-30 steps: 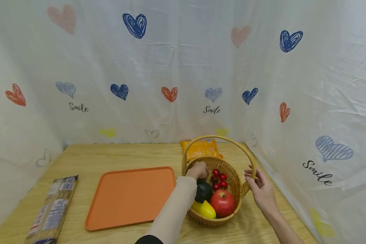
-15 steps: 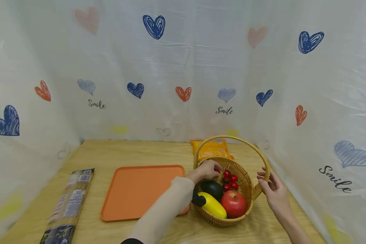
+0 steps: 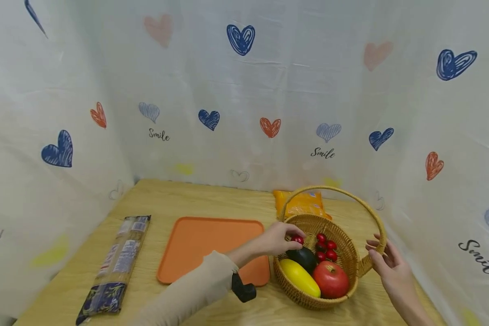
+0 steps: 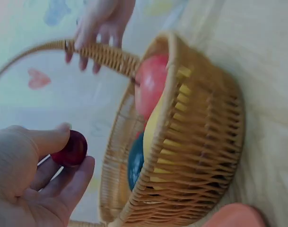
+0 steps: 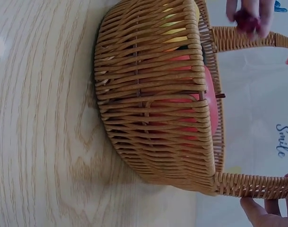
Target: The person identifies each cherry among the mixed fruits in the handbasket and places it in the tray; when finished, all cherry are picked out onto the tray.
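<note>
My left hand (image 3: 275, 239) pinches a small dark red cherry (image 4: 72, 149) between thumb and fingertips, over the left side of a wicker basket (image 3: 299, 296). In the left wrist view the cherry is up off the fruit, beside the basket's opening. My right hand (image 3: 397, 271) holds the right side of the basket's arched handle (image 5: 250, 185), thumb on one side and fingers on the other. Inside the basket lie several red cherries (image 3: 331, 245), a dark green avocado-like fruit (image 3: 303, 259), a long yellow fruit (image 3: 300, 278) and a red apple (image 3: 331, 280).
An orange tray (image 3: 203, 244) lies left of the basket, partly under my left forearm. Farther left is a long clear packet with dark ends (image 3: 120, 262). An orange snack bag (image 3: 305, 203) lies behind the basket. A heart-printed curtain (image 3: 244, 90) encloses the wooden table (image 3: 167, 194).
My left hand has come up out of the basket toward its left rim, bringing the cherry into sight. The head view has turned left. My right hand stays on the handle.
</note>
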`<state>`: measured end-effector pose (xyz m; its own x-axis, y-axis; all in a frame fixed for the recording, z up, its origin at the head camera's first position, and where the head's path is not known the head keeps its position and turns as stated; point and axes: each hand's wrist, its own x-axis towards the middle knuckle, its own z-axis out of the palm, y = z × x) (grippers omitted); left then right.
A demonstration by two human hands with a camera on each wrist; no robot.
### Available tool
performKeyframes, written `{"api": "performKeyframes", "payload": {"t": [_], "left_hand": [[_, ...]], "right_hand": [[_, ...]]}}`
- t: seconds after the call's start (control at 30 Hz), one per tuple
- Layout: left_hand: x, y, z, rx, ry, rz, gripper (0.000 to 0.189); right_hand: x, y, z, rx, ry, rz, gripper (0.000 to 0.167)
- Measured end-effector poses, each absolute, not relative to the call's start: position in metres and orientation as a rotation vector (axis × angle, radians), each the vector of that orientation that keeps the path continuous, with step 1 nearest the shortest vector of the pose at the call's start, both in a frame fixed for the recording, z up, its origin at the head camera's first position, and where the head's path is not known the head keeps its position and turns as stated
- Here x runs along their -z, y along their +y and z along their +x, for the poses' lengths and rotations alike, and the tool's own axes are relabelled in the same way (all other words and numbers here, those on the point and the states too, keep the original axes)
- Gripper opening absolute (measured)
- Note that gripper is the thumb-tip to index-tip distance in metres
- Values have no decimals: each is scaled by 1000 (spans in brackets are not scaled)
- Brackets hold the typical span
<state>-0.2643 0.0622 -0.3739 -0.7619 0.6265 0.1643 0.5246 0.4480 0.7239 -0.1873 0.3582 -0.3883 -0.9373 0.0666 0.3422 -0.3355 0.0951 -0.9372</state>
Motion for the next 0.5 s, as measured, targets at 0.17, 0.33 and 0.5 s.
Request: {"api": "performKeyframes", "payload": {"t": [0.17,0.33,0.5], "left_hand": [[366,50,-243,-1245,2506,1093,23],[369,35,-246,-1374,2459,1047,23],[380,-2,-266,-1495,2500,931,23]], "right_hand": [[388,362,-185,-1908,-2079,242,45],[387,362,-187,-1915,-2062,249,43],[390,358,-188,-1927,-2043,270,43]]}}
